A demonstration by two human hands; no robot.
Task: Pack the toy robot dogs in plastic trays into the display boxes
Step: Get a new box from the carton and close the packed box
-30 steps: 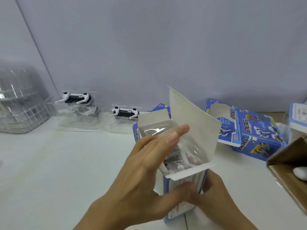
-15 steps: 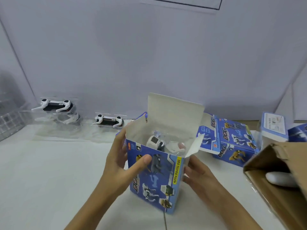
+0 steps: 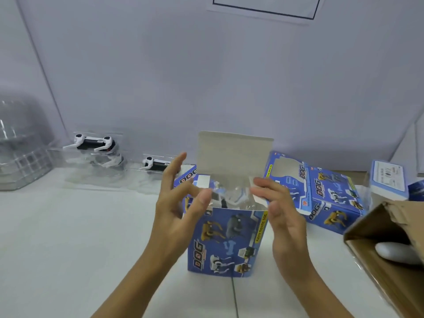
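Observation:
A blue display box (image 3: 226,241) stands upright on the white table, its back lid flap (image 3: 234,152) raised. Inside it sits a white toy robot dog in a clear plastic tray (image 3: 231,193). My left hand (image 3: 177,207) is at the box's left top edge with fingers spread and its thumb against the left side flap. At the right top edge, the fingers of my right hand (image 3: 283,216) lie on the right side flap. Two more toy dogs in trays (image 3: 94,143) (image 3: 153,164) rest by the back wall.
Other blue display boxes (image 3: 330,196) lie at the right behind my right hand. A brown carton (image 3: 390,260) with a white object (image 3: 397,251) inside fills the right edge. A stack of clear trays (image 3: 20,152) stands at far left. A small white-blue box (image 3: 387,180) sits at back right.
The box has been stood upright with its printed side toward me. Both hands rose from the box's sides to the top side flaps.

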